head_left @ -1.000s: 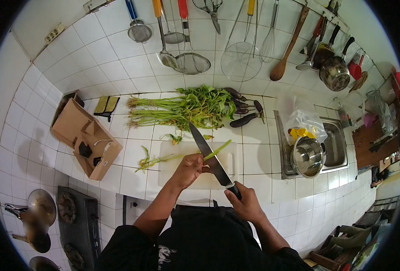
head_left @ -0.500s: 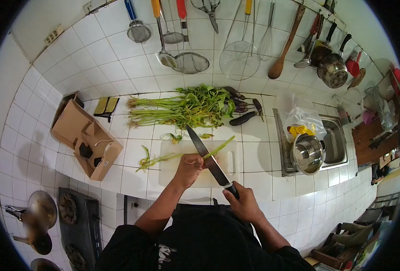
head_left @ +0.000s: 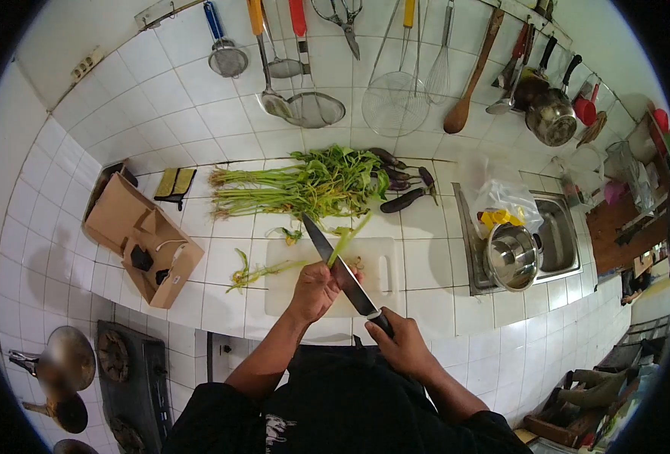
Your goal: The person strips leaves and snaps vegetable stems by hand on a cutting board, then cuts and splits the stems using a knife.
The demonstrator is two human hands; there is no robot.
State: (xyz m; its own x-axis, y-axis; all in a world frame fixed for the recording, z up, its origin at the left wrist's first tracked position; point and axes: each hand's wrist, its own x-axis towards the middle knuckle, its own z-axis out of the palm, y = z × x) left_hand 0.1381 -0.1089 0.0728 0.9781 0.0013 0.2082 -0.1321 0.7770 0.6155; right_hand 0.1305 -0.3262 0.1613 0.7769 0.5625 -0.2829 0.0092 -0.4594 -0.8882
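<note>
Left hand [head_left: 314,293]: fingers pinched on green stem [head_left: 349,237], over cutting board [head_left: 282,299]. Right hand [head_left: 401,342]: wrapped around chef's knife [head_left: 353,290] handle. Change noted: stem has swung steeper, crossing the blade; knife work appears unfinished.

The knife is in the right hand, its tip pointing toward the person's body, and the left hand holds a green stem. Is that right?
Not quite: in the head view the knife points away from the body. The right hand does hold it, and the left hand holds a green stem.
</note>
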